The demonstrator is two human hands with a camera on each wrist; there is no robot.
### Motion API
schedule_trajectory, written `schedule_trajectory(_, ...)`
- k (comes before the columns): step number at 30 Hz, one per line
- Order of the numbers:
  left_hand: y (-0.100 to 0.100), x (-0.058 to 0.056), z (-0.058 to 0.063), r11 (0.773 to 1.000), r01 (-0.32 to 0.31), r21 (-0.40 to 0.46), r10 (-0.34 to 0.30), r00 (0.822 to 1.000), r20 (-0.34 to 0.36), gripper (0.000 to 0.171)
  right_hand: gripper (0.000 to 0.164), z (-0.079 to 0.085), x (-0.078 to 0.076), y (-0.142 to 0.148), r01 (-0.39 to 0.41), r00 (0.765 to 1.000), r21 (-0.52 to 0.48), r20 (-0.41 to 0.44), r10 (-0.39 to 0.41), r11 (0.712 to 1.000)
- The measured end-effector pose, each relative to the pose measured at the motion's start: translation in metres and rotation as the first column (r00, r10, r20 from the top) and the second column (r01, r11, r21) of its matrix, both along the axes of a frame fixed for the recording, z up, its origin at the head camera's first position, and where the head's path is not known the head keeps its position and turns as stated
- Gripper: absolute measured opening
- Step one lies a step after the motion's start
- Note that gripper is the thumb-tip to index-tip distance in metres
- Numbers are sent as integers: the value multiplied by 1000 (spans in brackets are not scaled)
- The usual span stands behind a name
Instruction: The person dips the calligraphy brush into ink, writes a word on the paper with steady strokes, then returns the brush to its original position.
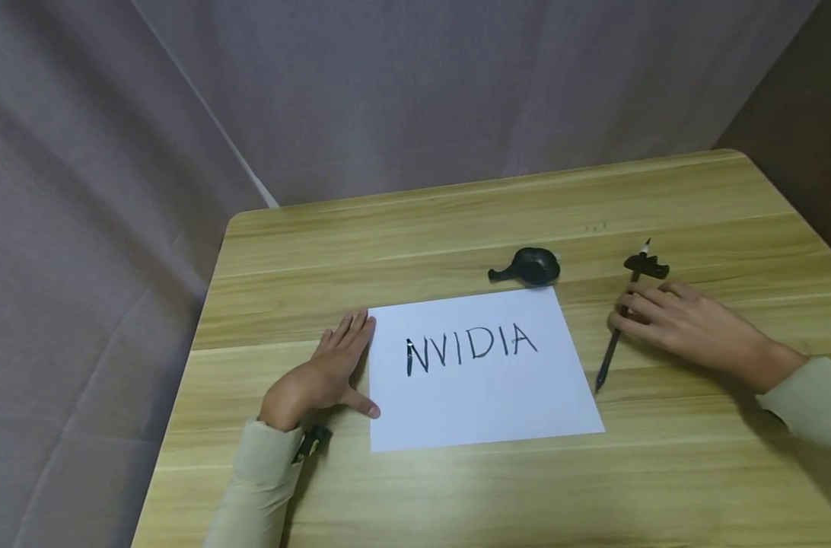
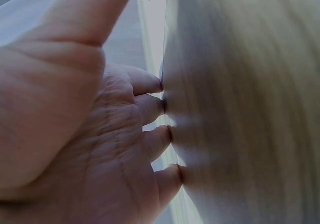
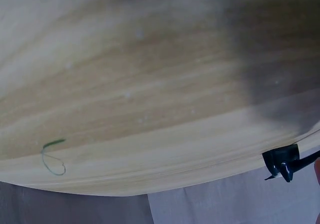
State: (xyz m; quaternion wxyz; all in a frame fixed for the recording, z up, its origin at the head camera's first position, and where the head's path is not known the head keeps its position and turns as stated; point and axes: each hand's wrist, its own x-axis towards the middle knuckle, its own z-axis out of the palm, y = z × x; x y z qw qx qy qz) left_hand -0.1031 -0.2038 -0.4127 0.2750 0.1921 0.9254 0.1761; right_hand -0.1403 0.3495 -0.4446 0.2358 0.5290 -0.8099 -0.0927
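Note:
A white sheet of paper [image 1: 484, 411] lies on the wooden table, with "NVIDIA" in black strokes across its upper half. My left hand [image 1: 326, 377] rests along the sheet's left edge, fingers straight, thumb tip over the paper; the left wrist view shows the palm [image 2: 100, 134] with fingertips against the table. To the right of the sheet, my right hand [image 1: 682, 323] pinches the black shaft of a writing brush [image 1: 610, 354]. The brush's dark tip points away and its neck lies over a black brush rest [image 1: 651, 266], which appears in the right wrist view too [image 3: 280, 159].
A black ink dish [image 1: 535, 266] with a short handle stands at the sheet's top edge. Behind the wooden table [image 1: 388, 236] hangs a grey curtain [image 1: 415, 91]. A thin green curl [image 3: 52, 156] lies near the table edge in the right wrist view.

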Motion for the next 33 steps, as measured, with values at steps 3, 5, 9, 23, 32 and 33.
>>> schedule_trajectory(3, 0, 0, 1, 1000, -2, 0, 2, 1000, 2, 146, 56, -2, 0, 0, -3, 1000, -5, 4, 3, 1000)
schedule_trajectory(5, 1, 1, 1, 1000, -3, 1, 3, 1000, 2, 146, 57, -3, 0, 1, -3, 1000, -8, 4, 3, 1000)
schedule_trajectory(9, 2, 0, 2, 1000, -2, 1, 2, 1000, 3, 146, 55, -4, 0, 2, 0, 1000, -12, 3, 0, 1000)
schedule_trajectory(23, 4, -2, 7, 999, -15, -48, 16, 1000, 18, 147, 60, 5, 4, -1, 37, 997, -19, 67, -36, 999)
schedule_trajectory(32, 3, -4, 7, 998, -13, -55, 15, 1000, 27, 146, 57, 14, 11, -9, 146, 972, -193, 210, -105, 970)
schedule_trajectory(33, 3, -4, 7, 999, -8, -53, 9, 1000, 27, 146, 57, 16, 13, -12, 168, 966, -236, 231, -113, 957)
